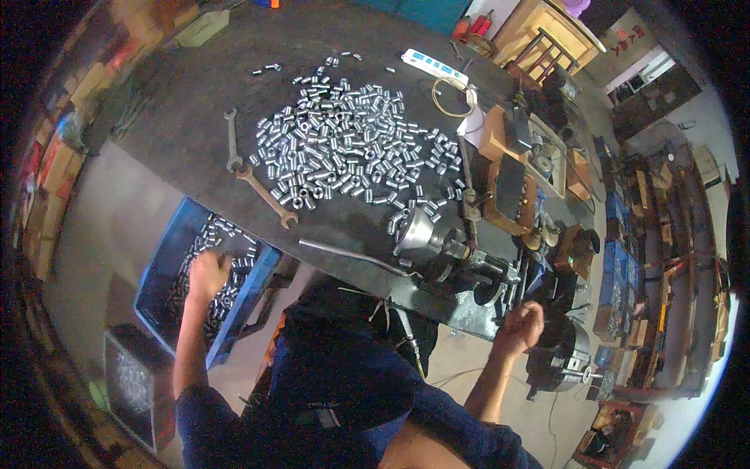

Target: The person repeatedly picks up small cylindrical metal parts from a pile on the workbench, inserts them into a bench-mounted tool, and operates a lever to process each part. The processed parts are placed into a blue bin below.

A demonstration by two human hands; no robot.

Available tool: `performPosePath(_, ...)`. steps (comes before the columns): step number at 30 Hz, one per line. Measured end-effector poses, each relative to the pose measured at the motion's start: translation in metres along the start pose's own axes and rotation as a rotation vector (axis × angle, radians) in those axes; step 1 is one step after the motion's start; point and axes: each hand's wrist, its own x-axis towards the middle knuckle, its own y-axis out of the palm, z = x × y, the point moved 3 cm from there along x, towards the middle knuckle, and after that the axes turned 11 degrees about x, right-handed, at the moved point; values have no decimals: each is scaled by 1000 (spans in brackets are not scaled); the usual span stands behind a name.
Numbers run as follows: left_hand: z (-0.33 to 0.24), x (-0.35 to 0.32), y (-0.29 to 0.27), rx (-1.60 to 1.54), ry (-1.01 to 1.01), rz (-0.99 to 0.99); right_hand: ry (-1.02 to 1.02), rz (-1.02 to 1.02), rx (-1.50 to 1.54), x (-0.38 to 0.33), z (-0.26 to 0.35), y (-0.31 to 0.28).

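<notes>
My left hand (208, 273) reaches down into a blue plastic crate (160, 266) on the floor at my left; its fingers are closed over several small silver metal sleeves (234, 248) lying inside. My right hand (522, 324) is curled shut by the near right edge of the dark workbench (180, 117), beside a black machine part (558, 352); whether it holds anything is hidden. A wide heap of the same silver sleeves (344, 141) covers the middle of the bench. A small metal machine with a cone-shaped chuck (418, 233) stands at the bench's near edge between my arms.
Two wrenches (258, 184) lie left of the heap, and a long metal rod (344, 254) lies along the near edge. A white power strip (433, 66) and wooden blocks (500, 137) sit at the far right. A dark box (129, 383) stands below the crate. Cluttered shelves (648, 258) fill the right.
</notes>
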Motion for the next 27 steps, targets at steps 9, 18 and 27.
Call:
performPosePath(9, -219, 11, -39, -171, 850, -231, 149, -119, -2, 41, -81, -35)
performPosePath(18, -281, 34, 12, 53, 1092, -81, 226, -228, 91, 28, -80, -24)
performPosePath(27, -249, 35, -36, -1514, 652, 582, 266, -161, 126, 19, -75, -25)
